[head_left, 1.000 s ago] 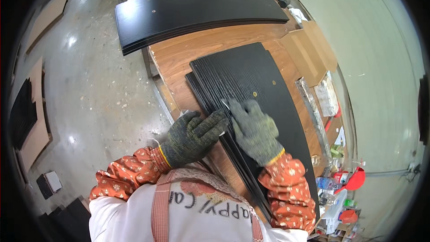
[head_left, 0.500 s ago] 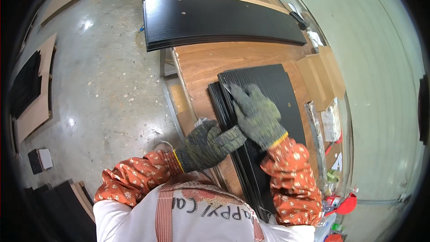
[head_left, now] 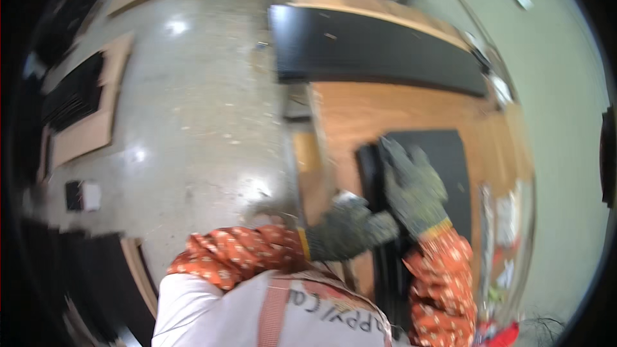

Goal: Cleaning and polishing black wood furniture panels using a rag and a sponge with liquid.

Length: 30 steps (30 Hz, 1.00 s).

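Observation:
On the wooden table (head_left: 347, 112), a stack of long black panels (head_left: 443, 148) lies lengthwise in front of me; the top one sits off to the right of those below. My right hand (head_left: 414, 186), in a grey-green knitted glove with a yellow cuff, rests on the top panel near its left edge, fingers stretched forward. My left hand (head_left: 344, 231), in a darker matching glove, is at the left side of the stack, its thumb side toward the panels. A crumpled white piece (head_left: 347, 198) shows at its curled fingers; motion blur hides what it is.
A second stack of black panels (head_left: 379, 48) lies across the table's far end. Cardboard (head_left: 514, 138) and a wrapped strip (head_left: 485, 218) lie along the right side, by a pale wall (head_left: 565, 173). On the floor at left, more black panels (head_left: 74, 93) rest on cardboard.
The whole view has swung left, so the table appears farther right and lower, and the picture is blurred. My right hand stays on the top panel; my left stays beside the stack.

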Available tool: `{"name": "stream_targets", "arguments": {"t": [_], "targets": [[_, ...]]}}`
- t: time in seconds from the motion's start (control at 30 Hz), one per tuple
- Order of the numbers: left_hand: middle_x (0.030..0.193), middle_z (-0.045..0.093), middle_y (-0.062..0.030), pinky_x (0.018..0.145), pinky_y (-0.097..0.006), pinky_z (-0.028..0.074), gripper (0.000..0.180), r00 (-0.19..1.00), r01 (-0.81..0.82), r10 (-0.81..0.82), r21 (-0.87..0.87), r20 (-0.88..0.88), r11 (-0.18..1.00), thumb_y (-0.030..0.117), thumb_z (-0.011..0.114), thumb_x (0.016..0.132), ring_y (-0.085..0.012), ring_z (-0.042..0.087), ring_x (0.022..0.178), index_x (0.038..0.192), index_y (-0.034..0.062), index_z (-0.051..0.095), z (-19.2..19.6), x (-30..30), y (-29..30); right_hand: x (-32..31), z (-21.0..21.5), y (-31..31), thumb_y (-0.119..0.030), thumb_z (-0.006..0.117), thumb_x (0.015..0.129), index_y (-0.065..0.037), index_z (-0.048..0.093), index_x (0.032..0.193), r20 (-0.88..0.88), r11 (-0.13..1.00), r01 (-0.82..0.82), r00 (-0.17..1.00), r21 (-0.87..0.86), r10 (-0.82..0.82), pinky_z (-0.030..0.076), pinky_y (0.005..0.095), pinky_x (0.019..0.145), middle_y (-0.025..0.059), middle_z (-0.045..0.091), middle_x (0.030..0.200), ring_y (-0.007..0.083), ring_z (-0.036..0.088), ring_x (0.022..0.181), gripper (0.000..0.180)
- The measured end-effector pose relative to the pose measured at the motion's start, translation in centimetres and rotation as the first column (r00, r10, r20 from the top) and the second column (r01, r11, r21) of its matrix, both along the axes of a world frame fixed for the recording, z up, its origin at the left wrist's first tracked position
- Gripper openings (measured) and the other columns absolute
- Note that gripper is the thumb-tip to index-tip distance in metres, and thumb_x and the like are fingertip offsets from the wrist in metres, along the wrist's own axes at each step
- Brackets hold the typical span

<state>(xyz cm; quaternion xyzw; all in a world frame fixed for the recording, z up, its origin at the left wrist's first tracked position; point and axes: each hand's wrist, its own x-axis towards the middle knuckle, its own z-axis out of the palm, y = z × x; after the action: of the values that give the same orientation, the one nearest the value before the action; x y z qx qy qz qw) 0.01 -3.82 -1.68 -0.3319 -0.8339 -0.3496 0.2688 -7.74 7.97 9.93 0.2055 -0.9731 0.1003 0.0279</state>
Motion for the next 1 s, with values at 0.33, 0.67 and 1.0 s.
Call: {"name": "stream_targets", "arguments": {"t": [0.33, 0.67, 1.0], "targets": [[0.089, 0.06, -0.0122, 0.068, -0.042, 0.046, 0.027, 0.993, -0.004, 0.02, 0.129, -0.117, 0.992, 0.021, 0.053, 0.088, -0.0285, 0.059, 0.079, 0.106, 0.0055, 0.064, 7.0, -2.3, 2.5, 1.1, -3.9, 11.8, -0.014, 0.04, 0.103, -0.005, 0.041, 0.141, 0.376, 0.64, 0.335, 0.923, -0.692, -0.077, 0.051, 0.0349, 0.091, 0.0173, 0.057, 0.124, 0.0257, 0.058, 0.105, 0.039], [0.071, 0.061, -0.0157, 0.064, -0.046, 0.042, 0.02, 0.956, 0.082, -0.06, 0.066, -0.286, 0.994, 0.027, 0.06, 0.075, -0.0314, 0.056, 0.067, 0.069, 0.0082, 0.064, 3.9, -6.9, 9.3, 5.7, -4.0, 18.2, -0.017, 0.04, 0.103, 0.001, 0.044, 0.139, -0.14, 0.652, 0.406, 0.773, -0.64, -0.619, 0.042, 0.0366, 0.102, 0.0189, 0.054, 0.132, 0.0284, 0.053, 0.119, 0.041], [0.079, 0.064, -0.0186, 0.07, -0.047, 0.05, 0.039, 0.941, 0.235, -0.264, 0.151, 0.211, 0.96, 0.044, 0.056, 0.091, -0.0395, 0.062, 0.075, 0.092, 0.006, 0.065, 14.3, -13.3, 13.0, 7.2, -3.4, 22.3, -0.022, 0.038, 0.104, 0.004, 0.04, 0.143, -0.196, 0.603, 0.402, 0.698, -0.689, -0.689, 0.031, 0.0365, 0.114, 0.0193, 0.045, 0.146, 0.0288, 0.042, 0.136, 0.047]]}}
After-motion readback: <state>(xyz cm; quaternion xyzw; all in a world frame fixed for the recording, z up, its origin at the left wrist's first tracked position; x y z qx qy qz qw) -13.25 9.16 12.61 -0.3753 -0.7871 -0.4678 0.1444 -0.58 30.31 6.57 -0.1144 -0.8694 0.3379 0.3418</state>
